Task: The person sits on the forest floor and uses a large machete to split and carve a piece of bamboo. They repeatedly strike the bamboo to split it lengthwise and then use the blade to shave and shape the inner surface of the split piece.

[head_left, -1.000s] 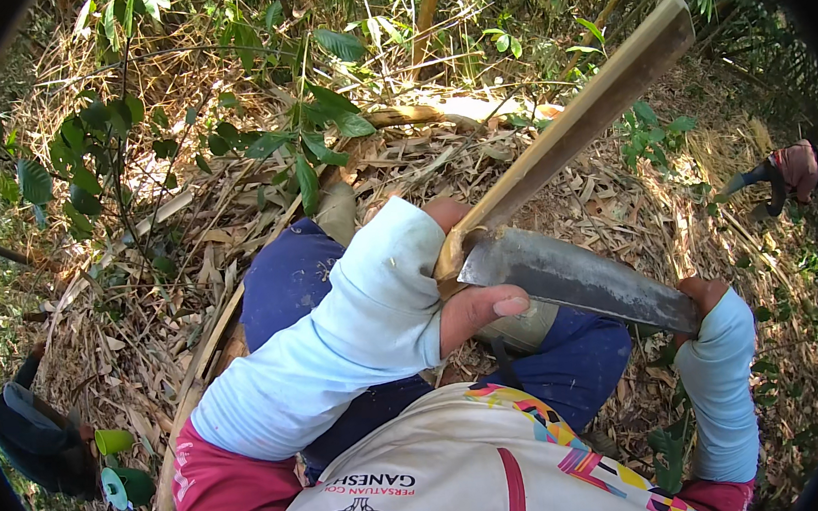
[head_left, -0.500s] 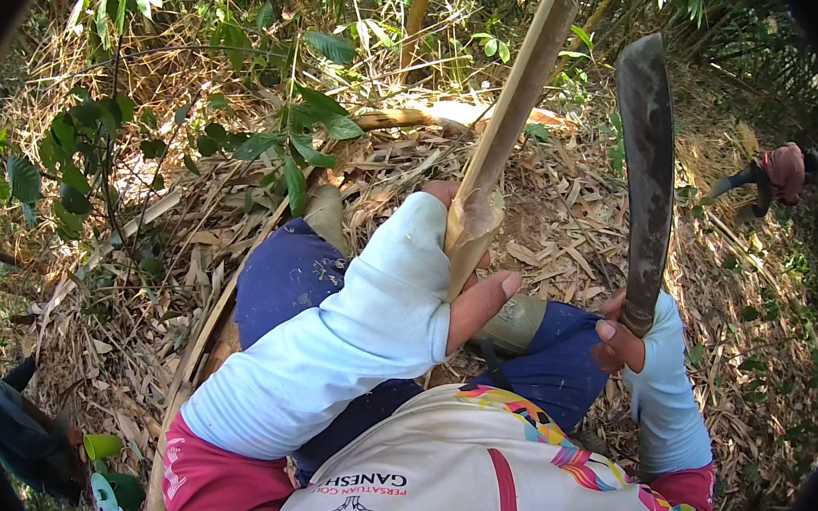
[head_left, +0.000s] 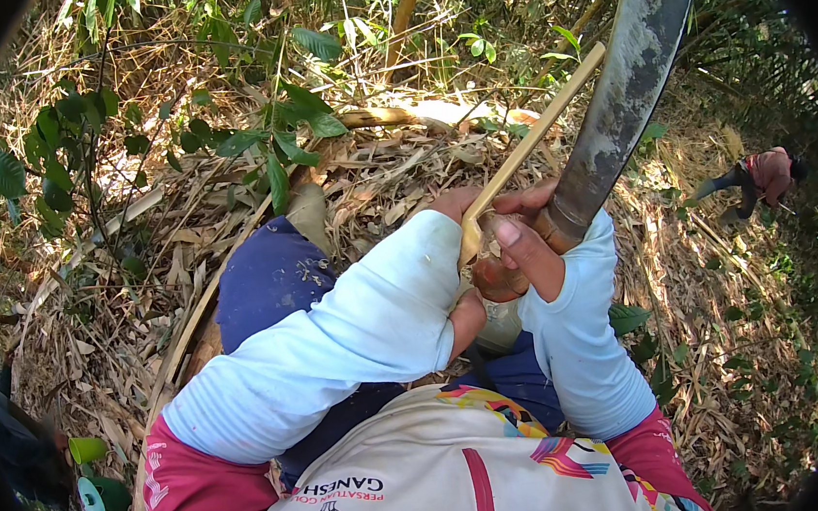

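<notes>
Close together, the left hand (head_left: 452, 261), mostly hidden by a pale blue sleeve (head_left: 357, 323), grips a wooden stick (head_left: 537, 143) slanting up rightward; the right hand (head_left: 537, 252) grasps a large knife (head_left: 626, 90) beside it. Dry leaves (head_left: 379, 185) litter the ground; a leafy plant (head_left: 60, 159) is ahead left, another person (head_left: 768, 175) far right.

- You have bright daylight, falling in patches over the leaf litter (head_left: 109, 330).
- Sun glares white on the log (head_left: 445, 113) ahead of you.
- Your blade (head_left: 632, 75) carries a dull sheen, fairly well focused.
- Foliage (head_left: 757, 60) at far right sinks into shade.
- You see fisheye stretching toward the black rim.
</notes>
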The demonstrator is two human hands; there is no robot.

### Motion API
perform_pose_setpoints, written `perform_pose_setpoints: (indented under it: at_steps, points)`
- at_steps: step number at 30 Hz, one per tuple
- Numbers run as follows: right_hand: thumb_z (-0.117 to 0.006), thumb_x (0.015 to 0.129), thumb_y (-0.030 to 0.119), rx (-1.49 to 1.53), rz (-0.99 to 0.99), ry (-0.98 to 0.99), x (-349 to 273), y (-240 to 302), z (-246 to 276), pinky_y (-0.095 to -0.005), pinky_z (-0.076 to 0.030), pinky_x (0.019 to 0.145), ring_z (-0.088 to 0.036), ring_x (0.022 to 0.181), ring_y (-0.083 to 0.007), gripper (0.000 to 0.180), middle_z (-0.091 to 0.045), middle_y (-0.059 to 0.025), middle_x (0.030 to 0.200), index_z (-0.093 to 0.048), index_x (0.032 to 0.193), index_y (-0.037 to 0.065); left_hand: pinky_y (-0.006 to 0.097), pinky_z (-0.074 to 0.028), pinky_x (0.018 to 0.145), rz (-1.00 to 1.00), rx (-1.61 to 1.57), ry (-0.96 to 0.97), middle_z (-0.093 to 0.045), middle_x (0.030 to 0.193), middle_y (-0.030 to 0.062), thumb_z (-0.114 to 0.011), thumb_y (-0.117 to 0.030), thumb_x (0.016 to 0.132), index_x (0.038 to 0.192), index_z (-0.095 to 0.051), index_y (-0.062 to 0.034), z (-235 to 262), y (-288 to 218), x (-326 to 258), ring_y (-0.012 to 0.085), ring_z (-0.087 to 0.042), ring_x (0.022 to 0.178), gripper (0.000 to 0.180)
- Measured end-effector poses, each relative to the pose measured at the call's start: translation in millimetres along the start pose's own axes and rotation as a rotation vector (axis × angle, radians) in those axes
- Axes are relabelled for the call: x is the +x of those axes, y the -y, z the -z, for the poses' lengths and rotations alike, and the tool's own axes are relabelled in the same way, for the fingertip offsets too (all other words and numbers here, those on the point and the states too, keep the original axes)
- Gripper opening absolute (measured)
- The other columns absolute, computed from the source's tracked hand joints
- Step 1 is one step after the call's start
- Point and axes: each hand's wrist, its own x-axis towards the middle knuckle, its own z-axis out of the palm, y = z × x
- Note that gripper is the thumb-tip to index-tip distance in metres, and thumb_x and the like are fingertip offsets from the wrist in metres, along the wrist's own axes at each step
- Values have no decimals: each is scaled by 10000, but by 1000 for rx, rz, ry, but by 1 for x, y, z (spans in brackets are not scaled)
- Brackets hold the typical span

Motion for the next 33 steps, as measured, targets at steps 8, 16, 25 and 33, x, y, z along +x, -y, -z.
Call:
perform_pose_setpoints:
  at_steps: [8,16,25,33]
  points:
    - [-656,798,-80,25,152,-79,8,-17,-14,-248,-516,619,-621,718,-110,197,-632,-79,808,-527,922,3,304,-314,1051,-79,41,64,-425,1360,155,-440,99,670,1439,-213,19,4,-5,6,224,-421,1265,805]
    - [-648,793,-80,-214,150,-82,7,-34,-11,-243,-523,694,-627,799,-109,227,-628,-73,873,-525,960,12,303,-374,979,181,195,-63,-461,1274,191,-481,83,705,1444,-209,27,-3,4,-4,253,-487,1146,790]
    - [-651,764,-70,-225,174,-69,14,-46,-9,-224,-508,672,-613,758,-92,294,-614,-49,841,-520,1010,25,314,-419,884,201,264,-111,-517,1130,190,-491,38,768,1440,-240,11,-4,12,-6,265,-531,998,717]
    - [-623,752,-82,-185,146,-99,15,-40,-9,-225,-509,676,-612,742,-95,304,-603,-43,823,-507,1012,25,324,-459,800,187,324,-113,-568,1003,190,-499,-3,824,1436,-268,-2,-5,13,-6,275,-571,866,654]
